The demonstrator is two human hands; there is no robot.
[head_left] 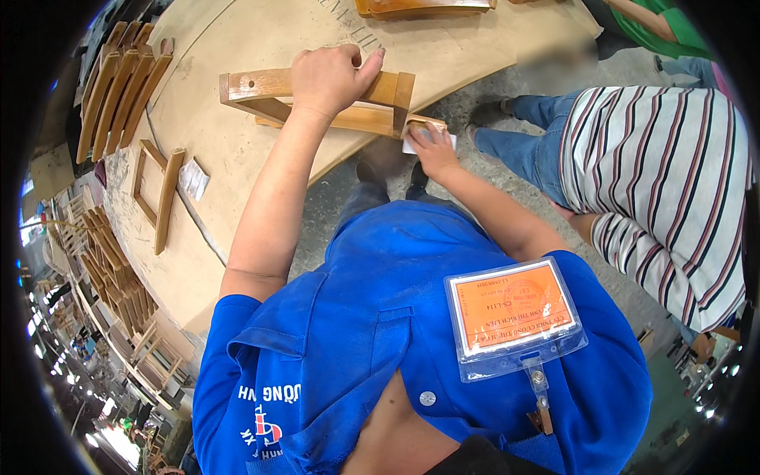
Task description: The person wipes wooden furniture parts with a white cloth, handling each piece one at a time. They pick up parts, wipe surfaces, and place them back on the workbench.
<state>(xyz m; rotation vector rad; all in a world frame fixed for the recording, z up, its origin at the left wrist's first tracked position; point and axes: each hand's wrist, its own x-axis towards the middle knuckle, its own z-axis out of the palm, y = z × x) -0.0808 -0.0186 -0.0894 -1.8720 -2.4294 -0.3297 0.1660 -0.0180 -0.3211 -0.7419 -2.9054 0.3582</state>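
My left hand (328, 77) is closed over the top rail of a brown wooden frame (273, 83), its thumb lying along the wood. The frame stands on its side near the edge of the tan table (261, 36), and a small round hole shows near its left end. At the frame's right end, my right hand (434, 153) bends its fingers over a white sheet (409, 144) and presses it against a wooden end that juts past the table edge. Whether the sheet is paper or sandpaper cannot be made out.
A smaller wooden frame (162, 198) and a pale printed slip (193, 180) lie to the left. Several curved wooden parts (119, 99) are stacked behind them. Another wooden piece (423, 8) lies at the far edge. A person in a striped shirt (657, 190) stands close on the right.
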